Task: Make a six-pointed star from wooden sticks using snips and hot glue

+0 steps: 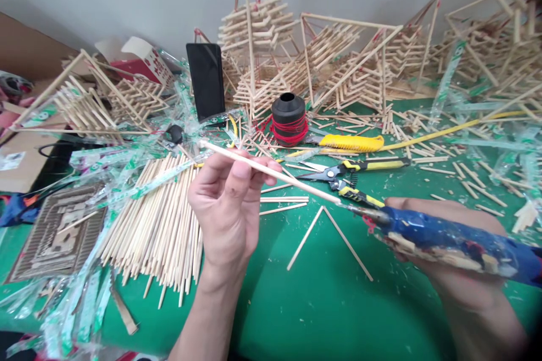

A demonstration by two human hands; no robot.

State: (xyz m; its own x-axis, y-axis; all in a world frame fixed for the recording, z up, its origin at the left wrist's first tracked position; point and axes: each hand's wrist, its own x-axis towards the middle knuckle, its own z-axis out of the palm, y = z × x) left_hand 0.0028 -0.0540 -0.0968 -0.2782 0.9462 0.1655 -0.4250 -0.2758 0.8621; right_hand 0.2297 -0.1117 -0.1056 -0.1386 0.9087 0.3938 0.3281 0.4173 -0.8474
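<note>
A thin wooden stick (292,181) is pinched between the thumb and fingers of my left hand (228,197), slanting down to the right. My right hand (461,248) is wrapped around a blue glue gun (440,231), whose body is stained and has wood bits stuck to it. The gun's metal nozzle is at the stick's right end; whether they touch is hard to tell. Below them, two sticks (324,208) lie on the green table (271,316), meeting at the top in an inverted V. Many loose sticks (156,225) lie in a pile left of my left hand.
Behind my hands are a black spool with red string (289,121), a yellow cutter (351,142) and yellow-black pliers (339,172). A black phone (205,82) stands upright. Stick-built frames (258,28) line the wall. Plastic wrappers (88,304) and a cardboard tray (63,231) lie left.
</note>
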